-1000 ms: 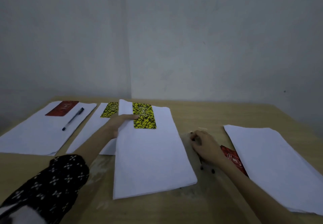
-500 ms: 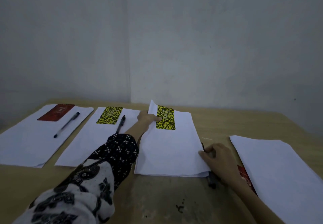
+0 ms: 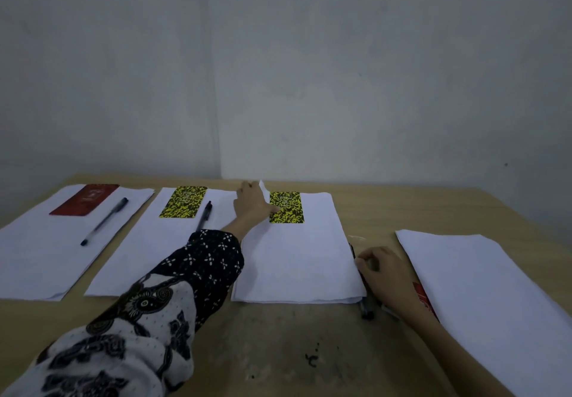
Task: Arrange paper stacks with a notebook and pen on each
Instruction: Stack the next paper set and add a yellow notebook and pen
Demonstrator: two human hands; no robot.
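Stacks: four white paper piles in a row on your wooden table (image 3: 402,207). First stack (image 3: 46,251) at left of frame carries a red notebook (image 3: 85,204) and a pen (image 3: 104,221). Second stack (image 3: 148,254) carries a yellow-black notebook (image 3: 184,202) and its own pen (image 3: 204,215). Third stack (image 3: 297,260), centre frame, has another yellow-black notebook (image 3: 285,207) at its far end, no pen on top. Fourth stack (image 3: 483,297) at right of frame is bare on top; a red notebook (image 3: 424,299) pokes out from under its left edge.

Your left hand (image 3: 252,203) reaches across to the far left corner of the third stack, thumb lying on that notebook's left edge, fingers extended at the paper's back corner, which is lifted a bit. Can't tell if it pinches the sheet.

Your right hand (image 3: 385,276) sits between third and fourth stacks, fingers curled against the third stack's right edge. Dark pens (image 3: 366,311) lie under it on the table, mostly hidden; can't tell if you're gripping one.

Patterned sleeve (image 3: 148,313) fills lower left of frame.
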